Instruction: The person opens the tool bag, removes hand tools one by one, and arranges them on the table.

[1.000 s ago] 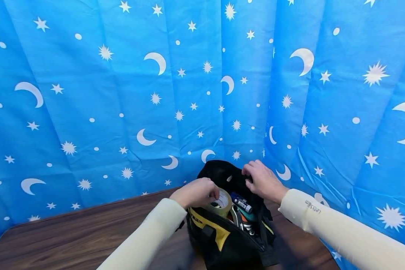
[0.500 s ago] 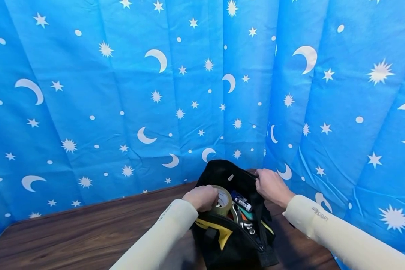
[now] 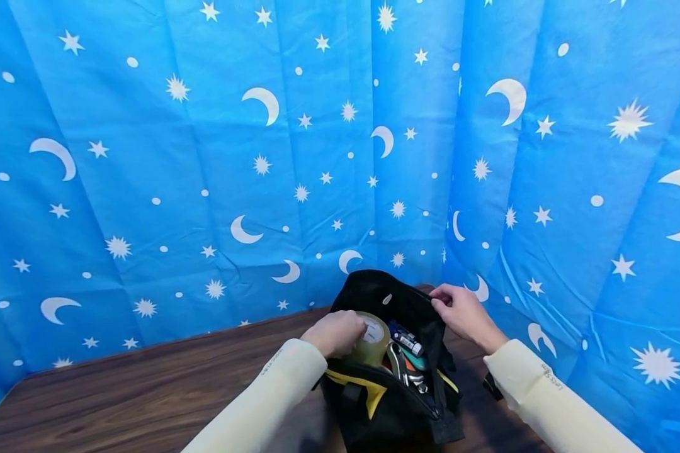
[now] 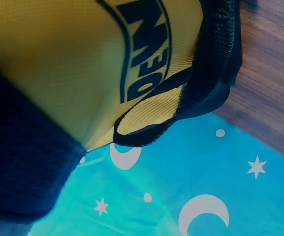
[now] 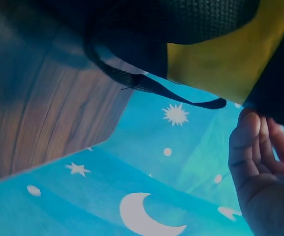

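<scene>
A black and yellow tool bag [image 3: 391, 415] stands with its top open on the wooden table. In the head view my left hand [image 3: 335, 333] reaches into the bag's left side, its curled fingers gripping a roll of clear packing tape [image 3: 376, 346]; the fingertips are partly hidden. My right hand [image 3: 467, 314] pinches the edge of the bag's raised black flap [image 3: 368, 283]. In the right wrist view the right fingers [image 5: 250, 125] meet that black edge. The left wrist view shows the bag's yellow side [image 4: 58, 64] with black lettering; the hand is hidden there.
Beside the tape lie a dark blue and white tube [image 3: 407, 340], a metal tool [image 3: 398, 363] and orange and teal items, partly covered. A blue curtain [image 3: 204, 157] with moons and stars hangs behind the wooden table [image 3: 147, 390]. A black strap [image 5: 171, 93] hangs from the bag.
My left hand has lowered into the bag's opening onto the tape roll, which has tilted slightly. My right hand has moved right and taken hold of the flap's edge.
</scene>
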### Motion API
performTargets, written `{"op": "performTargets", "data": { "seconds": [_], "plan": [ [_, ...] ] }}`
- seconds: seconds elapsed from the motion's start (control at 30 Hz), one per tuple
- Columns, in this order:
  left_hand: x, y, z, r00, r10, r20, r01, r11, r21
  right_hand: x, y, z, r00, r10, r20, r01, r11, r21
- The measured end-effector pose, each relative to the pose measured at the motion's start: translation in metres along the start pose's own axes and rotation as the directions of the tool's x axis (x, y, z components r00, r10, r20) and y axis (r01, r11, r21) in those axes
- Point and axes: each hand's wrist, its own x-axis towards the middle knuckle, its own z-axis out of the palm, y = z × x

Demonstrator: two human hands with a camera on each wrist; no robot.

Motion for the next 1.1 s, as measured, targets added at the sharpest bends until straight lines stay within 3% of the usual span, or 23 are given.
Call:
{"op": "performTargets", "data": {
  "seconds": [0.2, 0.4, 0.63, 0.73, 0.87, 1.0, 1.1],
  "plan": [
    [-0.006, -0.004, -0.005, 0.999, 0.02, -0.044, -0.022, 0.998, -0.066, -0.001, 0.012, 0.004, 0.999, 0.015, -0.037, -0.009, 0.986, 0.167],
    [-0.016, -0.003, -0.019, 0.992, 0.052, -0.116, -0.064, 0.992, -0.109, -0.004, 0.021, 0.011, 0.996, 0.017, -0.093, 0.014, 0.946, 0.325],
    [-0.032, -0.008, -0.043, 0.979, 0.049, -0.199, -0.065, 0.995, -0.075, -0.012, -0.005, 0.008, 0.994, 0.033, -0.1, 0.01, 0.915, 0.403],
    [-0.043, -0.011, -0.052, 0.954, 0.041, -0.298, -0.062, 0.996, -0.063, -0.011, 0.005, 0.015, 0.993, 0.045, -0.111, 0.006, 0.907, 0.42],
    [-0.061, -0.016, -0.063, 0.9, 0.025, -0.434, -0.054, 0.997, -0.054, -0.007, 0.025, 0.027, 0.987, 0.024, -0.158, 0.044, 0.91, 0.413],
    [-0.081, -0.024, -0.072, 0.847, 0.017, -0.531, -0.052, 0.997, -0.05, -0.01, 0.029, 0.028, 0.979, -0.006, -0.202, 0.09, 0.908, 0.408],
    [-0.101, -0.035, -0.075, 0.817, -0.006, -0.577, -0.032, 0.998, -0.054, -0.012, 0.031, 0.027, 0.981, -0.019, -0.193, 0.101, 0.899, 0.425]
  ]
}}
